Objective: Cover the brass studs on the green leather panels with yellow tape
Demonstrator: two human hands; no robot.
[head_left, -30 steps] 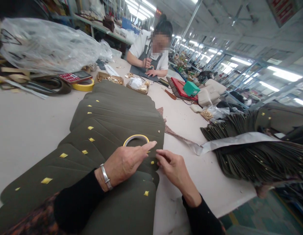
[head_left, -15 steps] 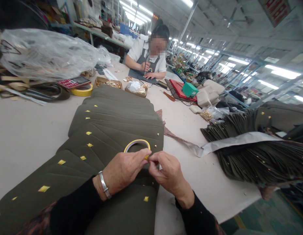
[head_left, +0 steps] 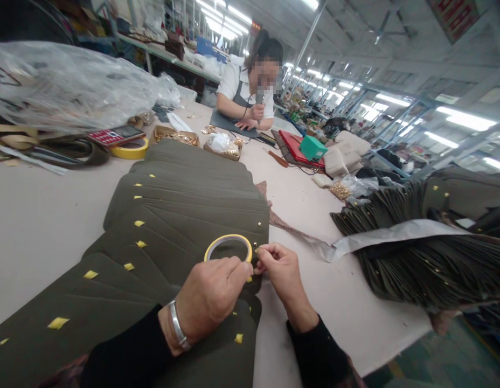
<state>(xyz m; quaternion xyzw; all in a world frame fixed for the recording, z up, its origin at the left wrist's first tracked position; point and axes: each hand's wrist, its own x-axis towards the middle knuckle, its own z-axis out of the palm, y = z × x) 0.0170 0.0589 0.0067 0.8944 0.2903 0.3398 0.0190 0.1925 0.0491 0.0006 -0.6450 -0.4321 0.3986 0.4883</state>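
Note:
My left hand (head_left: 213, 288), with a silver bracelet at its wrist, grips a roll of yellow tape (head_left: 228, 237) by its near edge. Just right of it, my right hand (head_left: 280, 267) is closed in a pinch, with a tiny yellow bit at the fingertips. Both hands are over the right edge of fanned dark green pieces (head_left: 185, 210). Small yellow tape squares (head_left: 139, 223) dot these pieces, and small metal studs (head_left: 259, 223) show near their right edge.
Boxes of gold metal parts (head_left: 175, 136), a second tape roll (head_left: 130, 149) and a plastic bag (head_left: 76, 86) lie beyond. A person (head_left: 245, 97) works across the table (head_left: 306, 215). Stacked dark pieces (head_left: 428, 264) are on the right, a green box (head_left: 313, 147) behind.
My right hand has moved slightly apart from the left, up and right. My left hand has turned, its back now more visible. The fanned pieces shifted slightly left; the person opposite raised a tool.

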